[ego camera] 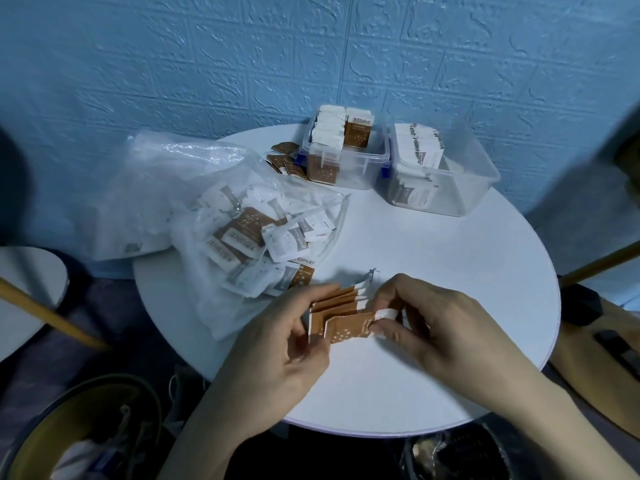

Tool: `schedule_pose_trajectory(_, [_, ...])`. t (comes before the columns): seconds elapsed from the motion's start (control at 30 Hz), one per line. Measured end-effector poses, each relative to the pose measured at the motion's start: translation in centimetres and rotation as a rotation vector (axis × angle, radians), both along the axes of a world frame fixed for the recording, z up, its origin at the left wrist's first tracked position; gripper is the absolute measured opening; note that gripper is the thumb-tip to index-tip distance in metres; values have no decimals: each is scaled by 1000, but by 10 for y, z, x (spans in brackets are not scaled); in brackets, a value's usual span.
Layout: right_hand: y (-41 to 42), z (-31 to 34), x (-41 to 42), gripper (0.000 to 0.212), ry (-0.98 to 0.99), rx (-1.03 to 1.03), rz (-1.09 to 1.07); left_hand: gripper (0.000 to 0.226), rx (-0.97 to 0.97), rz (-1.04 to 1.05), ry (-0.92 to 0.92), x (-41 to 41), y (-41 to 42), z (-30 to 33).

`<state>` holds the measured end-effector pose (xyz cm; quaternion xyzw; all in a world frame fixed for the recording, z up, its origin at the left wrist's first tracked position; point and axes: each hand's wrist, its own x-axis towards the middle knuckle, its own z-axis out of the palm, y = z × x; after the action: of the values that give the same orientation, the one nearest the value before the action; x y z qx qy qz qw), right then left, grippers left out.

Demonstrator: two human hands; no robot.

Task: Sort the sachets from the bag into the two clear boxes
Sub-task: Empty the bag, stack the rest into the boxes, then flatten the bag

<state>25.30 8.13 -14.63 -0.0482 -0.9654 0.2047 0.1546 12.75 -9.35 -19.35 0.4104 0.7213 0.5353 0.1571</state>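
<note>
Near the front of the round white table (450, 271) both hands hold a small stack of brown sachets (341, 315). My left hand (294, 344) grips the stack's left end. My right hand (426, 323) pinches the white end of the front sachet. A clear plastic bag (249, 237) of mixed brown and white sachets lies open at the left. At the back stand two clear boxes: the left box (346, 157) holds upright brown sachets, the right box (446, 174) holds white ones.
A few loose brown sachets (285, 162) lie beside the left box. A blue textured wall rises behind the table. A second table's edge (31, 292) shows at the left, and a round yellow bin (86, 427) sits on the floor below.
</note>
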Motion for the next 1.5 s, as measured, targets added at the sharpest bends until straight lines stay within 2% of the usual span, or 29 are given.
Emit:
schedule_pose_trajectory(0.07, [-3, -3, -3, 13, 26, -69, -13, 51, 18, 18, 35, 4, 2, 2])
schedule_pose_trajectory(0.2, [-4, -6, -9, 15, 33, -302, 42, 41, 6, 145, 258, 10, 6, 5])
schedule_pose_trajectory(0.33, [3, 10, -29, 18, 137, -520, -15, 38, 21, 238, 314, 11, -10, 7])
schedule_pose_trajectory(0.4, [4, 15, -46, 16, 105, -445, -52, 36, 49, 276, 364, 7, -20, 9])
schedule_pose_trajectory(0.47, [2, 17, -66, 10, 6, -301, -64, 34, 55, 354, 565, -4, -28, 12])
schedule_pose_trajectory(0.57, [-8, 19, -91, 28, -231, -134, -61, 36, 56, 429, 748, -21, -36, 12])
schedule_pose_trajectory(0.63, [-15, 19, -102, 42, -322, -95, -71, 36, 48, 413, 708, -30, -37, 6])
schedule_pose_trajectory(0.7, [-20, 16, -110, 50, -328, -95, -90, 37, 45, 374, 567, -35, -38, -2])
schedule_pose_trajectory(0.77, [-22, 13, -115, 51, -323, -141, -107, 38, 56, 339, 388, -36, -38, -6])
schedule_pose_trajectory(0.8, [-22, 12, -117, 50, -320, -175, -108, 38, 64, 332, 357, -36, -37, -8])
schedule_pose_trajectory(0.97, [-20, 12, -117, 31, -322, -293, -124, 38, 89, 323, 389, -37, -35, -9])
schedule_pose_trajectory(1.1, [-20, 10, -119, 47, -358, -219, -188, 37, 83, 344, 456, -36, -34, -6])
schedule_pose_trajectory(1.2, [-21, 11, -121, 46, -385, -289, -181, 39, 77, 365, 492, -35, -33, -5])
schedule_pose_trajectory(1.27, [-20, 12, -121, 37, -388, -327, -172, 41, 71, 370, 460, -35, -33, -7])
schedule_pose_trajectory(1.37, [-15, 16, -116, 17, -364, -279, -147, 43, 70, 381, 409, -35, -35, -7])
schedule_pose_trajectory(1.5, [-1, 21, -96, 16, -269, -411, -187, 42, 63, 454, 588, -26, -35, -2])
